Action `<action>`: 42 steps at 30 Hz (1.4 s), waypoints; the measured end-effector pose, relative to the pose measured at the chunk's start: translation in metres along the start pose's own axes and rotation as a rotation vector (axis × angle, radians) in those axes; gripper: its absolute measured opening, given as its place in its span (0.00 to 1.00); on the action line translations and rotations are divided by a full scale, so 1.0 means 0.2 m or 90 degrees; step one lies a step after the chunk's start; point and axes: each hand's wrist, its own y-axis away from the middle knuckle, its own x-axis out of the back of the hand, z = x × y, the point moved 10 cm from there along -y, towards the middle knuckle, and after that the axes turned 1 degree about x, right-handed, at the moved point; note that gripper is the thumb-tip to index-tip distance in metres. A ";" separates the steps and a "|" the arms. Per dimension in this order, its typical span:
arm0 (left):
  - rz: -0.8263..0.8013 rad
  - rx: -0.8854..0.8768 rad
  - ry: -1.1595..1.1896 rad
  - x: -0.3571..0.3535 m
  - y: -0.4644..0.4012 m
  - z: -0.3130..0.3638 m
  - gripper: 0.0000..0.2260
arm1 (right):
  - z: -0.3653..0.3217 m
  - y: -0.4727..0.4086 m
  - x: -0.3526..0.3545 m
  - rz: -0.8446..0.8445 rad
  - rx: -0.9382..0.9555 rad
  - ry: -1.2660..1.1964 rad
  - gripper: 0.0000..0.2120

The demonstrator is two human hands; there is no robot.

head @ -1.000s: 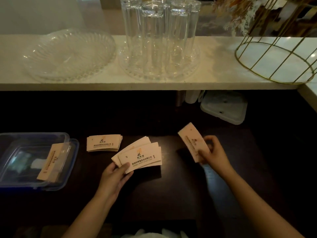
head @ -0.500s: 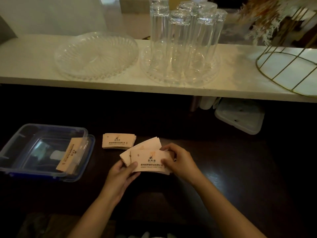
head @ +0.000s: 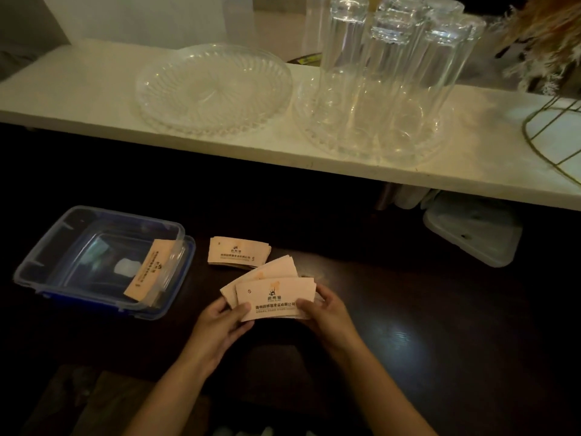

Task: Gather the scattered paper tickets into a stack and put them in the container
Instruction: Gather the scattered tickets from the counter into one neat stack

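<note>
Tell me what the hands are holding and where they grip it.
Both hold a fanned bunch of tickets: left hand at its lower left corner, right hand at its lower right edge.

Two bare forearms enter from the lower edge, ending in the left hand (head: 220, 322) and right hand (head: 330, 313). No sleeves, gloves, rings or wristwear show. Fingernails are short; dim lighting obscures finer detail.

the top ticket (head: 275, 298) carries a small logo and lines of chinese print, too blurred to read.
</note>
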 end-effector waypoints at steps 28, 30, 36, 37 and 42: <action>0.112 -0.062 -0.256 0.16 -0.55 0.35 0.19 | -0.09 -0.57 -0.20 0.176 -0.017 0.338 0.20; 0.085 -0.043 -0.264 0.16 -0.56 0.33 0.16 | -0.10 -0.56 -0.18 0.139 -0.025 0.342 0.17; 0.032 -0.096 -0.334 0.14 -0.51 0.30 0.24 | -0.13 -0.46 -0.14 0.092 0.071 0.326 0.19; 0.015 -0.111 -0.357 0.12 -0.50 0.29 0.24 | -0.14 -0.44 -0.12 0.090 0.094 0.333 0.22; -0.095 -0.197 -0.472 -0.07 -0.38 0.26 0.24 | -0.13 -0.29 -0.01 -0.010 0.177 0.461 0.44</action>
